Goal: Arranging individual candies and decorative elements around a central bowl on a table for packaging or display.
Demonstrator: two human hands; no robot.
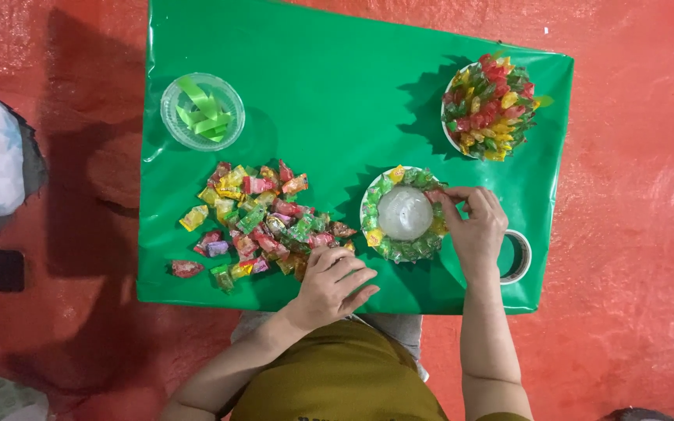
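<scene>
While our right hand [473, 222] pinches the candy ring [402, 213] at its right rim, our left hand [335, 282] rests loosely curled, grasping nothing, on the green table [337, 93] near its front edge. Loose candies [255, 220] lie just left of it.

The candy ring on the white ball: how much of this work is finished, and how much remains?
One candy-covered ball looks finished at top right. The second ball has only a green ring, its white top bare; the right hand touches its edge. The left hand rests at the loose candy pile, still large.
</scene>
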